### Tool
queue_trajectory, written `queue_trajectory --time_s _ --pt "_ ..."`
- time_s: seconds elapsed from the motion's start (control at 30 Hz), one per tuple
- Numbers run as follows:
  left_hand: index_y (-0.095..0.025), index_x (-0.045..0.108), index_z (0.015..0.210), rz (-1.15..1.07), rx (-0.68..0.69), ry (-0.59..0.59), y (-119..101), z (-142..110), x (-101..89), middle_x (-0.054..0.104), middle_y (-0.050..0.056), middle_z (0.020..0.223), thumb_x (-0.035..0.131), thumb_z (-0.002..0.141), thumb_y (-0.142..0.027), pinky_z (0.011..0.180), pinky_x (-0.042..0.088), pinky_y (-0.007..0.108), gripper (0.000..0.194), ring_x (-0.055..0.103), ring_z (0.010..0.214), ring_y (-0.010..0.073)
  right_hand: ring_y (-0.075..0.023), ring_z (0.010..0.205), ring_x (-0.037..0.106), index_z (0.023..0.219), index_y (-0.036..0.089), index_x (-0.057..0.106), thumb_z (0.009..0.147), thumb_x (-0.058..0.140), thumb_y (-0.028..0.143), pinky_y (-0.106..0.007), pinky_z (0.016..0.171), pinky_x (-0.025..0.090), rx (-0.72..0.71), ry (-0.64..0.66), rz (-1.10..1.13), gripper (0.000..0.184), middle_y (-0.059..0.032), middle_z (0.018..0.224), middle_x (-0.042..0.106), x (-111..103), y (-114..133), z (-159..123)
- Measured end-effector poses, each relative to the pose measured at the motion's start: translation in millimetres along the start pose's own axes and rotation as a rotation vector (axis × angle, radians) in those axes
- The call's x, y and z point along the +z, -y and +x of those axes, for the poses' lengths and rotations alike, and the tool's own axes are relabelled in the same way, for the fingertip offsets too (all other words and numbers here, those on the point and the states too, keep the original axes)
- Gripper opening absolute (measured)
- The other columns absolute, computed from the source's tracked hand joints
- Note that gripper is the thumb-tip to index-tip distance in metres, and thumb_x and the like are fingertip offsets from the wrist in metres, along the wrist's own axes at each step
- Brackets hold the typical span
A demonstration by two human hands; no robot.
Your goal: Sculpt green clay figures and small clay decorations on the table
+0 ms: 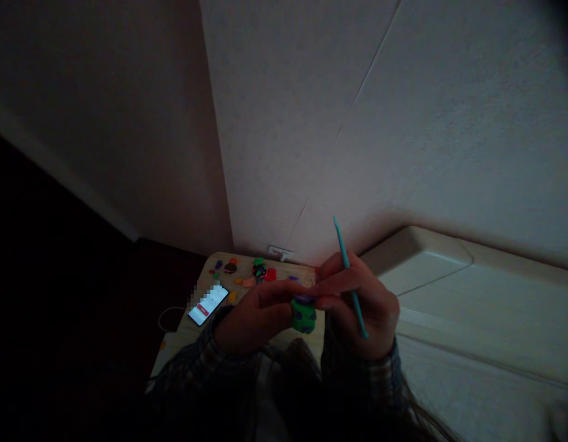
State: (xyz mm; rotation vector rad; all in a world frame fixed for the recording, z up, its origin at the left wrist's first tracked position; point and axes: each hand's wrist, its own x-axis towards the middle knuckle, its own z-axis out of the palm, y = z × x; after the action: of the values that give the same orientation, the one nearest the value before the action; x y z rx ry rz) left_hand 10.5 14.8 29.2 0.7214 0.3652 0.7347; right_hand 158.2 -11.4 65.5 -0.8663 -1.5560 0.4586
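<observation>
My left hand [260, 313] is closed on a small green clay figure [304, 321] with purple spots, held up above the small table. A flat purple piece [303, 299] lies at the top of the figure. My right hand [364, 301] pinches at that purple piece with thumb and fingertips. Between its fingers it also keeps a thin teal modelling tool [343, 245], slanting up and left. The fingers hide part of the figure's top. Coloured clay bits lie behind my hands, among them a red piece [270, 274] and a yellow piece [232, 297].
A lit phone [208, 305] lies on the table's left side, with a white cable [167, 313] beside it. The wall [284, 153] rises behind, with a socket [280, 252] low down. To the right stands a pale headboard-like panel [440, 276]. The room is dim.
</observation>
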Motion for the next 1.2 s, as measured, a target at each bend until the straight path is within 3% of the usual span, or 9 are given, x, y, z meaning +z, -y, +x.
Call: queue_trajectory --time_s 0.4,0.77,0.97,1.2 --pt "-0.015 0.072 0.074 -0.123 -0.007 -0.011 -2 1 4.5 0.061 -0.003 0.062 0.084 0.063 -0.029 0.054 0.040 0.018 0.022 0.053 0.056 0.0061 -0.0151 0.073 0.059 0.092 0.023 0.073 0.089 0.056 0.042 -0.028 0.062 0.048 0.016 0.111 0.026 0.026 -0.0035 0.083 0.062 -4 1 -1" --pt "-0.013 0.070 0.075 -0.130 0.004 0.010 -2 2 5.7 0.059 -0.002 0.063 0.082 0.067 -0.029 0.055 0.043 0.020 0.021 0.053 0.056 0.0076 -0.0177 0.083 0.060 0.098 0.025 0.070 0.089 0.058 0.027 -0.031 0.072 0.049 0.050 0.135 0.084 0.016 -0.0041 0.089 0.063 -5 -3 -5" --pt "-0.014 0.073 0.081 -0.145 0.025 0.066 0 3 2.5 0.061 -0.002 0.063 0.081 0.068 -0.028 0.055 0.044 0.019 0.020 0.054 0.056 0.0077 -0.0173 0.088 0.062 0.099 0.025 0.069 0.092 0.051 0.018 -0.032 0.075 0.049 0.081 0.171 0.151 0.021 -0.0043 0.096 0.068 -5 -6 -5" --pt "-0.015 0.074 0.078 -0.120 0.008 0.077 -2 3 2.9 0.063 -0.002 0.063 0.083 0.066 -0.031 0.054 0.041 0.017 0.023 0.054 0.056 0.0064 -0.0182 0.085 0.062 0.099 0.025 0.070 0.087 0.060 0.017 -0.033 0.073 0.049 0.089 0.185 0.241 0.018 -0.0036 0.089 0.069 -6 -10 -6"
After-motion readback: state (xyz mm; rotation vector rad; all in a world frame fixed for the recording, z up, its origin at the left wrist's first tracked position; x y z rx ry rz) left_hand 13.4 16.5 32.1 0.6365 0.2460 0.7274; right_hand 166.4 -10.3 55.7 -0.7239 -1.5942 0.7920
